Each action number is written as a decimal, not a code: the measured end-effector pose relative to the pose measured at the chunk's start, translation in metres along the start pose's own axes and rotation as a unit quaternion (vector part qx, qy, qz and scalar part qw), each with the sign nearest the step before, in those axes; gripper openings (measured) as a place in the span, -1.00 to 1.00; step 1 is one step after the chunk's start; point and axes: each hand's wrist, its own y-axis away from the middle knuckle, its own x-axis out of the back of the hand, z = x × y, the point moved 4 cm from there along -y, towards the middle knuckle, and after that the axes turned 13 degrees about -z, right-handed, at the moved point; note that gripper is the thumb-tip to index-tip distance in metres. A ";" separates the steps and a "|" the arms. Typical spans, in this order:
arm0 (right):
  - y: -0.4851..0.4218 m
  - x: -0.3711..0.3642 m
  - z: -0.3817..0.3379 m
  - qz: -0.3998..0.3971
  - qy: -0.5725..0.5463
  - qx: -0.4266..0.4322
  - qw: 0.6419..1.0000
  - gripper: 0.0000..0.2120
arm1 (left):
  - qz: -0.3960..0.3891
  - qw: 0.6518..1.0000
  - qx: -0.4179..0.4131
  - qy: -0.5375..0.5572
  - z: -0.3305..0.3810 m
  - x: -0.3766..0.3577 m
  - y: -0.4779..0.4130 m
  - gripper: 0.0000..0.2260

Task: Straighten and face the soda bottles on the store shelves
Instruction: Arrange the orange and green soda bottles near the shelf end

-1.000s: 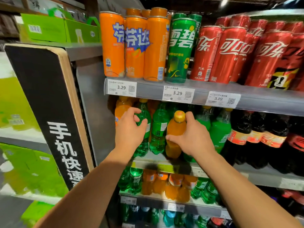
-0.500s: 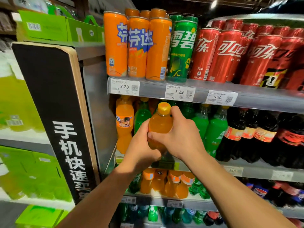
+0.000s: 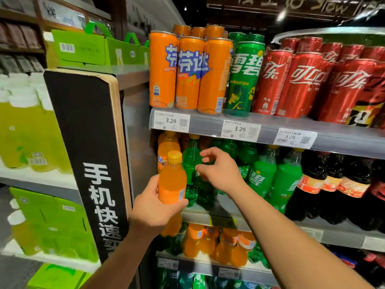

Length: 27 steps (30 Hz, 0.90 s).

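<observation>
My left hand (image 3: 153,207) grips an orange soda bottle (image 3: 172,180) with a yellow cap, upright, out in front of the middle shelf's left end. My right hand (image 3: 218,170) is off it, fingers loosely curled and holding nothing, in front of a green soda bottle (image 3: 190,159) on the middle shelf (image 3: 329,230). Another orange bottle (image 3: 165,149) stands at the shelf's far left. Green bottles (image 3: 262,178) and dark cola bottles (image 3: 312,184) fill the row to the right.
Tall orange, green and red cans (image 3: 210,76) stand on the upper shelf with price tags (image 3: 239,130) below. A black sign board (image 3: 91,159) juts out at left. Orange and green bottles (image 3: 210,243) lie crowded on the lower shelf. Green cartons (image 3: 79,49) sit on the left shelving.
The orange bottle passed from my right hand to my left hand and moved left. My right hand let go and now hovers by the green bottles.
</observation>
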 end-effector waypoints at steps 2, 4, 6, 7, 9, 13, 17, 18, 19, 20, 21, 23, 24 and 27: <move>-0.011 0.006 -0.006 0.063 0.026 -0.018 0.998 -0.72 | 0.010 1.000 -0.008 0.008 0.004 -0.001 -0.002 -0.47; -0.018 0.008 -0.015 0.072 0.067 -0.033 0.995 -0.73 | 0.025 1.000 -0.015 0.008 0.008 -0.002 -0.006 -0.47; -0.025 0.007 -0.020 0.062 0.096 -0.050 0.992 -0.65 | 0.032 0.999 -0.017 -0.002 0.008 -0.002 -0.008 -0.48; -0.029 0.005 -0.021 0.053 0.106 -0.056 0.991 -0.62 | 0.036 0.999 -0.020 -0.007 0.008 -0.002 -0.010 -0.49; -0.036 -0.002 -0.019 0.024 0.112 -0.065 0.991 -0.58 | 0.041 0.999 -0.024 -0.015 0.007 -0.002 -0.012 -0.49; -0.037 -0.013 -0.016 -0.001 0.144 -0.063 0.988 -0.50 | 0.054 0.997 -0.028 -0.038 0.012 -0.002 -0.012 -0.49; -0.024 -0.011 -0.020 0.024 0.161 -0.027 0.986 -0.53 | 0.069 0.996 -0.020 -0.059 0.015 -0.002 -0.011 -0.46; -0.019 -0.011 -0.021 0.028 0.165 -0.011 0.986 -0.51 | 0.068 0.996 -0.017 -0.057 0.014 -0.002 -0.010 -0.46; -0.013 -0.011 -0.022 0.029 0.168 0.004 0.985 -0.48 | 0.068 0.996 -0.014 -0.056 0.014 -0.002 -0.010 -0.46; -0.008 -0.010 -0.021 0.030 0.166 0.016 0.986 -0.43 | 0.069 0.996 -0.012 -0.056 0.012 -0.002 -0.010 -0.45; -0.002 -0.009 -0.020 0.034 0.161 0.026 0.986 -0.38 | 0.070 0.996 -0.011 -0.056 0.011 -0.002 -0.009 -0.46; 0.010 -0.003 -0.014 0.051 0.147 0.038 0.987 -0.33 | 0.069 0.996 -0.008 -0.055 0.009 -0.003 -0.009 -0.46; 0.016 0.001 -0.011 0.061 0.138 0.040 0.988 -0.33 | 0.067 0.996 -0.009 -0.055 0.008 -0.005 -0.009 -0.46; 0.035 0.012 0.000 0.080 0.103 0.044 0.991 -0.42 | 0.061 0.996 -0.017 -0.058 0.013 -0.011 -0.009 -0.46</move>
